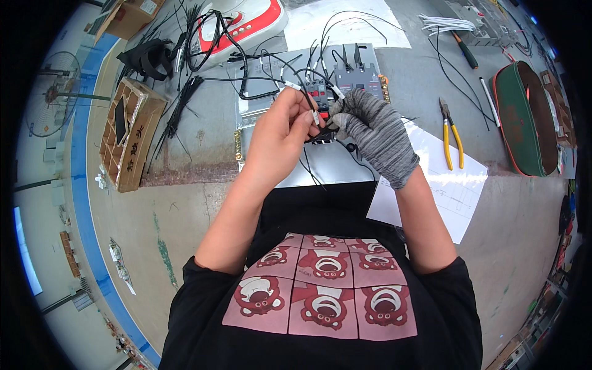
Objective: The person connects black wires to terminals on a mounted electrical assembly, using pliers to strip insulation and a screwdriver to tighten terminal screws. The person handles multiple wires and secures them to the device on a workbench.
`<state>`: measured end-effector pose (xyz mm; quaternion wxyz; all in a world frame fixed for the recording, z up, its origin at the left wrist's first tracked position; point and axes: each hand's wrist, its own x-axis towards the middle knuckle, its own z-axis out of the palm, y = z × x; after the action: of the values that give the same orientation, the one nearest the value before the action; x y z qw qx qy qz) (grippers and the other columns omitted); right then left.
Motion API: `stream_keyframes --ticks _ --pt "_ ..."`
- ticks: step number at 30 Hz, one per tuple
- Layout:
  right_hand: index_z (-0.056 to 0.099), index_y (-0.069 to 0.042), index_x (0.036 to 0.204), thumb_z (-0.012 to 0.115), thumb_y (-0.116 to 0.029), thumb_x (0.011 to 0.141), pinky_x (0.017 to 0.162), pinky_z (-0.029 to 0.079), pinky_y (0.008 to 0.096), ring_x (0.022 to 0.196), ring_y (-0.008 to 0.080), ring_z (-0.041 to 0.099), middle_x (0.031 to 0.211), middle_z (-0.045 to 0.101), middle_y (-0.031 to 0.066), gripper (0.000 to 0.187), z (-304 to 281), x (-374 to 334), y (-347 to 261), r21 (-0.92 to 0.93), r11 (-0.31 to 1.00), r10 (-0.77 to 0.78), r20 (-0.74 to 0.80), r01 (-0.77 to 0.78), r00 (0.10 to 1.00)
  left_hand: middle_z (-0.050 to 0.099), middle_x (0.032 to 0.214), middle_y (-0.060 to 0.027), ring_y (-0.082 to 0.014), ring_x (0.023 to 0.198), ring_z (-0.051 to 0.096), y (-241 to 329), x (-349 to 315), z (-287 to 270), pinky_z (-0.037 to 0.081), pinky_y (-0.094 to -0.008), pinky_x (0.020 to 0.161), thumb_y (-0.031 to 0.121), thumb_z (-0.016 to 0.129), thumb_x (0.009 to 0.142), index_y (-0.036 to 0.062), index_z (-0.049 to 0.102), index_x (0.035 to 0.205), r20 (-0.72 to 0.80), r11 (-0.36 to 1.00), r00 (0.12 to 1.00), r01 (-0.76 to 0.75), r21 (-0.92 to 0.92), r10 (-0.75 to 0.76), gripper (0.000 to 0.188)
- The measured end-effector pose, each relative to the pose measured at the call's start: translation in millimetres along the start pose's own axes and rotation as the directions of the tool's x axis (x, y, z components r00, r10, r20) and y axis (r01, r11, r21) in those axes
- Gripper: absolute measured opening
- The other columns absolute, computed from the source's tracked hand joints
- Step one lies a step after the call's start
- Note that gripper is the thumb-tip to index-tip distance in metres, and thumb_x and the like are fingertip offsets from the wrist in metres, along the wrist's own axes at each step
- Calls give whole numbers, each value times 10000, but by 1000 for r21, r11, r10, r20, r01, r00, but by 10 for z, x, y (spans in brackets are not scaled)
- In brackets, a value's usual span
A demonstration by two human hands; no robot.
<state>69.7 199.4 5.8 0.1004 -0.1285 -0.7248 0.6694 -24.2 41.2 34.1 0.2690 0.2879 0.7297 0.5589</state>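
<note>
My bare left hand [279,137] pinches a black wire [310,98] that carries a white marker sleeve [316,117]. Close beside it, my right hand [377,135], in a grey knitted glove, has its thumb and fingers closed at another black wire; its end is hidden by the fingers. Both hands are over a grey metal mounting plate [246,114]. On this plate sit a dark grey electrical switching block [359,79] and a smaller dark device with red parts [318,92], partly covered by wires and my hands. Several loose black wires arch over the plate.
Yellow-handled pliers [453,139] lie on a printed drawing [453,185] to the right. Beyond are a screwdriver [467,52] and a green pouch [524,117]. At left stand a compartmented wooden box [132,145], black cable ties [179,111] and a red-and-white machine [256,28].
</note>
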Motion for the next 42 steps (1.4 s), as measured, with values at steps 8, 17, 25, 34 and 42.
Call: stream_keyframes --ticks 8,17,25,34,42 --pt "645 10 1052 645 -78 881 697 495 238 753 96 583 882 665 50 192 34 33 0 -17 1000 23 11 -23 1000 555 879 -49 -94 724 602 -52 72 136 480 -223 612 -43 550 879 1 513 952 -115 990 983 -138 24 140 94" --pt "624 16 1104 666 -143 860 727 510 311 779 188 633 911 680 131 295 57 30 4 -252 968 -8 -2 7 1000 584 789 -37 -114 712 586 -33 -39 132 488 -250 643 4 629 838 2 546 914 -132 955 947 -281 100 292 113" --pt "592 13 1064 625 -122 881 673 508 306 721 221 619 861 646 115 229 171 -4 80 -399 903 -169 9 158 986 592 792 -40 -106 714 576 -23 -126 192 466 -250 642 20 621 845 5 548 902 -202 987 968 -130 99 148 94" --pt "618 -59 1024 626 -151 907 438 401 177 520 42 538 725 609 -26 149 86 -10 -39 299 916 245 114 -269 963 596 838 -28 -97 752 596 -126 -158 192 490 -240 716 -16 593 879 7 491 932 -257 926 963 -164 -339 76 117" --pt "616 -39 1054 619 -154 915 432 419 187 529 48 564 751 632 3 180 111 -16 30 322 914 243 53 -246 969 594 837 -2 -62 779 556 -146 -151 -2 445 -199 711 26 615 890 23 555 955 -92 983 982 -170 -72 163 88"
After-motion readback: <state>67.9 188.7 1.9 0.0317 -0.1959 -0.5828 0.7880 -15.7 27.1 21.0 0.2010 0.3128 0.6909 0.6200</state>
